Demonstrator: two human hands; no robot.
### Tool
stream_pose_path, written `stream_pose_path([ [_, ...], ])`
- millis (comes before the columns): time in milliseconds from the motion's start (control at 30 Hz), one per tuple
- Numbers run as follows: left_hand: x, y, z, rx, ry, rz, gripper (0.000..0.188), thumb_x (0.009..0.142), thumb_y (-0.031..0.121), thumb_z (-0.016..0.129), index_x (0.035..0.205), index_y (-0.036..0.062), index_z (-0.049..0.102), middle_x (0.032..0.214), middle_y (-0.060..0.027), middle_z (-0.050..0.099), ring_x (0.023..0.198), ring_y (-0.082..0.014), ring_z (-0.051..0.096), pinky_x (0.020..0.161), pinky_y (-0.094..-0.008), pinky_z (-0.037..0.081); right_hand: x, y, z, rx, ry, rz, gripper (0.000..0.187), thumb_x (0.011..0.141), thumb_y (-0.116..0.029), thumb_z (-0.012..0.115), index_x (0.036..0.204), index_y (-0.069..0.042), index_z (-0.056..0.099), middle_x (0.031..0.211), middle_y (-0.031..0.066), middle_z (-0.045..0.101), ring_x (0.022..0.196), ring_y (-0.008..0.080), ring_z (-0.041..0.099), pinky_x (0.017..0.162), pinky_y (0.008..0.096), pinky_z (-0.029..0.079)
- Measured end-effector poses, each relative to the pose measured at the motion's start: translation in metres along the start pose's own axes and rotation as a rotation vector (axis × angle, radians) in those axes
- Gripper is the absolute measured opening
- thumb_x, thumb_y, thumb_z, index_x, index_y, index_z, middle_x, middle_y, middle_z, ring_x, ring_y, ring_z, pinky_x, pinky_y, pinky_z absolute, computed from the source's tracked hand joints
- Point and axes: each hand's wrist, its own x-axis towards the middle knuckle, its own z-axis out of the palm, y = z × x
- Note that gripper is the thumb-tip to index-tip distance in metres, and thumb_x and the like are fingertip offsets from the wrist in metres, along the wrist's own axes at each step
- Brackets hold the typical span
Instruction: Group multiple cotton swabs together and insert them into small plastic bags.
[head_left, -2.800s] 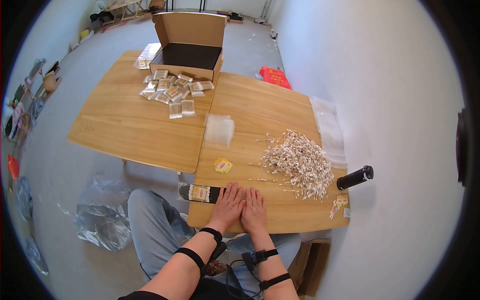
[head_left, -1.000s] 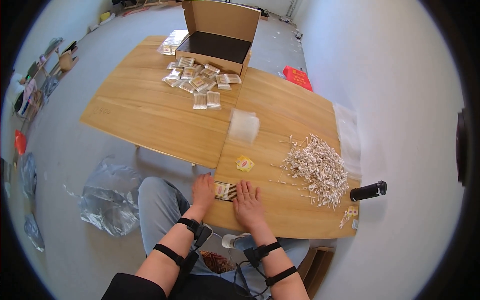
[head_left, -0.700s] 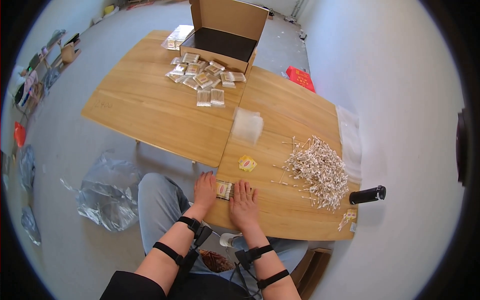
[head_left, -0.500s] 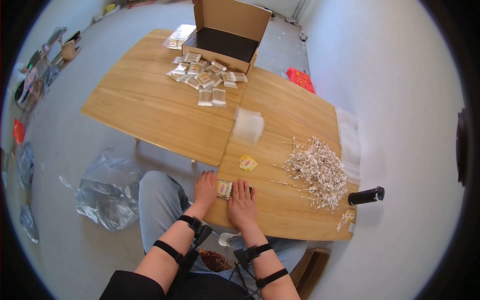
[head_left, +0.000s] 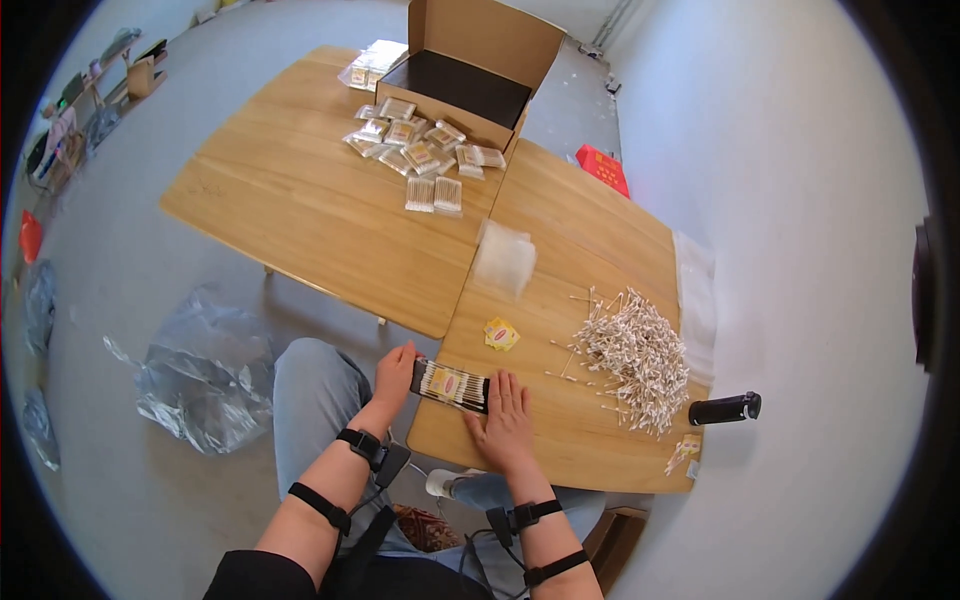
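Observation:
Between my hands lies a narrow black tray [head_left: 421, 378] with a row of cotton swabs [head_left: 467, 387] and a yellow card [head_left: 445, 382] on top of them. My left hand [head_left: 393, 376] is closed at the tray's left end, by the table's near left edge; part of its grip is hidden. My right hand [head_left: 507, 428] rests palm down at the other end, its fingers stretched out and covering a bit of the tray. Just beyond the tray sits a small stack of yellow cards [head_left: 501, 334].
A heap of loose cotton swabs [head_left: 640, 360] spreads over the right of the table [head_left: 560, 240], near a black cylinder [head_left: 724, 409]. Clear bags [head_left: 504, 258] lie mid-table. Filled swab packs [head_left: 420, 155] are piled before an open cardboard box [head_left: 450, 90].
My hands have moved apart, showing more of the swabs, the card and the black tray. My right hand has shifted right and the view has tilted slightly.

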Motion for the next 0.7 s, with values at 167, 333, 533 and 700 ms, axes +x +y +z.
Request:
stream_pose_path([
  [167,0.003,-0.005,0.003,0.074,0.012,0.043,0.047,0.098,0.038,0.053,0.080,-0.0045,0.062,0.068,-0.0070,0.061,0.064,-0.0134,0.050,0.063,-0.0309,0.044,0.005,0.003,0.000,0.023,-0.024,0.012,0.071,0.091,-0.042,0.055,0.144,0.000,0.033,0.151,0.0199,0.032,0.143,0.0343,0.025,0.117,0.0504,0.013],
  [333,-0.001,0.000,0.006,-0.010,0.001,-0.013,0.048,0.098,0.038,0.052,0.078,-0.0049,0.060,0.065,-0.0059,0.057,0.063,-0.0118,0.047,0.061,-0.0307,0.043,0.004,0.006,0.002,0.000,-0.021,-0.003,0.066,0.092,-0.038,0.053,0.144,-0.001,0.035,0.151,0.0187,0.032,0.142,0.0334,0.026,0.116,0.0509,0.014],
  [533,-0.004,0.003,0.005,0.037,-0.010,-0.013,0.046,0.098,0.039,0.055,0.075,-0.0015,0.060,0.066,0.0003,0.056,0.063,-0.0064,0.046,0.057,-0.0258,0.041,0.009,-0.006,0.002,-0.104,-0.063,-0.003,0.064,0.094,-0.034,0.049,0.145,0.001,0.032,0.152,0.0179,0.031,0.143,0.0317,0.026,0.116,0.0518,0.013],
  [700,-0.007,0.003,0.009,0.046,-0.003,0.037,0.050,0.096,0.041,0.057,0.075,-0.0039,0.060,0.059,-0.0059,0.054,0.057,-0.0119,0.043,0.054,-0.0316,0.041,0.009,-0.009,0.005,-0.094,-0.067,0.012,0.065,0.095,-0.034,0.046,0.146,0.001,0.029,0.153,0.0176,0.029,0.144,0.0306,0.024,0.117,0.0532,0.011],
])
